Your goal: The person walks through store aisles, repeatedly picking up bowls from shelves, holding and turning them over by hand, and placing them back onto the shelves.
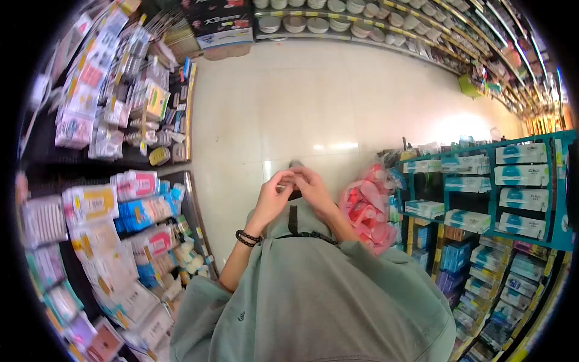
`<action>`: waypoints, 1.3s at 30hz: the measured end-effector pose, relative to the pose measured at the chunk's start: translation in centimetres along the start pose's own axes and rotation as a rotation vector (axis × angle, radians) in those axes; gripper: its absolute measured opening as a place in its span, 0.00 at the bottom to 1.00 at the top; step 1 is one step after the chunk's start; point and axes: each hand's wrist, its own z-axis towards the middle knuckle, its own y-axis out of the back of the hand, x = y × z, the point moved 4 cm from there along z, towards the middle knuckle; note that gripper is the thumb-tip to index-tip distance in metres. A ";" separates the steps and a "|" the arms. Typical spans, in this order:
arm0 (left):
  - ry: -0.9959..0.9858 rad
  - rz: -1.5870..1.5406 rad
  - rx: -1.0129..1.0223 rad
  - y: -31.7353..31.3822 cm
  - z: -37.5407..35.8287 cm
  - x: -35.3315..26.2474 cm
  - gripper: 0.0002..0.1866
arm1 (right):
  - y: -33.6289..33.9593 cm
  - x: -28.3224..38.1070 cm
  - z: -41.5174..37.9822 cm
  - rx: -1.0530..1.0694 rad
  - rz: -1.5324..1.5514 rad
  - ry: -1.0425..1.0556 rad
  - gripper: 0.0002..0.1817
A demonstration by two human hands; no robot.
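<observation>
In the head view, my left hand and my right hand meet in front of my waist. Their fingers curl inward and the fingertips touch each other. If anything small is pinched between them, I cannot make it out. A dark beaded bracelet circles my left wrist. Just below the hands, a black strap lies against my grey-green apron. Beyond my right forearm is a pink-red plastic bag, its contents not clear.
Packaged goods hang on racks at the left. A teal shelf unit with tissue-like packs stands close on the right. Shelves of bowls line the far side, beside stacked cartons. Pale floor tiles stretch ahead.
</observation>
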 end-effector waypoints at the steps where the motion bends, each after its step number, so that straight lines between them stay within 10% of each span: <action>1: -0.002 0.047 0.022 0.1 2.0 -0.1 0.11 | 0.9 0.3 1.9 0.031 -0.048 -0.008 0.15; 21: 0.215 0.064 -0.185 7.2 41.2 -6.5 0.10 | 13.8 18.9 41.3 -0.015 0.059 -0.029 0.14; 39: 0.095 -0.160 -0.372 22.7 73.7 -12.0 0.07 | 9.1 35.5 75.4 0.218 -0.175 -0.005 0.12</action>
